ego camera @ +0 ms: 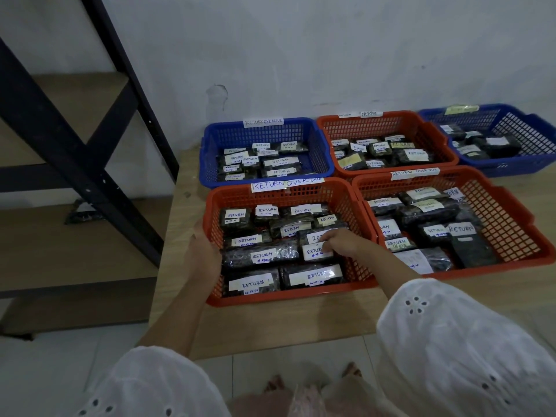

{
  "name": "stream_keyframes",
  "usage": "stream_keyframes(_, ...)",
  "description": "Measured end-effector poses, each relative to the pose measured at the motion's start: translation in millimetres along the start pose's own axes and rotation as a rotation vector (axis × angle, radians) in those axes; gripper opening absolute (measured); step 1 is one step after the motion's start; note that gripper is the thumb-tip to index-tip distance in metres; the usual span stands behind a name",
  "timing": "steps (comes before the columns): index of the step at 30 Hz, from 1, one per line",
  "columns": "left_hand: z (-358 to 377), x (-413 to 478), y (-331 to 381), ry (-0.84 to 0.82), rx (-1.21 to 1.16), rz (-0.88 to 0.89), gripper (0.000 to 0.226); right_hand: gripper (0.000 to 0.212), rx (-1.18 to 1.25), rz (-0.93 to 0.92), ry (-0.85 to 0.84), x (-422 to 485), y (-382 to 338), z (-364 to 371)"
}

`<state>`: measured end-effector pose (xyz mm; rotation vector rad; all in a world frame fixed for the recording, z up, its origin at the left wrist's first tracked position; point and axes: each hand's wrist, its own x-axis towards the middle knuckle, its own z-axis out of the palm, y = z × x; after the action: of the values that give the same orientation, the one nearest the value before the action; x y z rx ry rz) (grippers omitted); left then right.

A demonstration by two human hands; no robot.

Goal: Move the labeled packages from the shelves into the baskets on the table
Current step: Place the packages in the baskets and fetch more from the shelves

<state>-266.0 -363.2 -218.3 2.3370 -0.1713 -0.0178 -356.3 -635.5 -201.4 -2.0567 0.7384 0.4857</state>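
Five baskets stand on the table (270, 329). The front-left orange basket (358, 212) carries a rim tag (287, 185) reading "RETURN OVERDUE". The same wording shows on the blue basket (210, 152) behind it and on the front-right orange basket (517, 215).

Each package in the front-left basket bears a white label reading "RETURN" (the smaller date lines beneath are not reliably legible).

Right hand (346, 243): inside the front-left basket, fingers curled and clamped on the right end of one package (313, 252), which lies among the others.

Left hand (204, 251): laid against the outer left wall of that basket, fingers extended, gripping nothing.

One further package (82, 210) lies on a board of the black-framed shelf (90, 164), which stands just beside the table's left edge.

The front-left basket sits near that edge, its right rim touching the neighbouring orange basket. A strip of bare table runs in front of it.
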Motion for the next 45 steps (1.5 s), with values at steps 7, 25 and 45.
stream_keyframes(7,1.8,0.3,-0.8,0.011,-0.033,-0.011,0.052,0.029,-0.1,-0.057,-0.039,3.4,-1.7,1.4)
stream_keyframes(25,-2.1,-2.7,3.0,0.013,-0.012,-0.021,0.052,0.022,-0.485,-0.088,0.285,3.3,-31.9,6.9)
stream_keyframes(45,-1.7,-1.2,3.2,-0.005,-0.029,-0.061,0.049,0.07,-0.721,-0.468,0.079,22.9,-47.4,66.3)
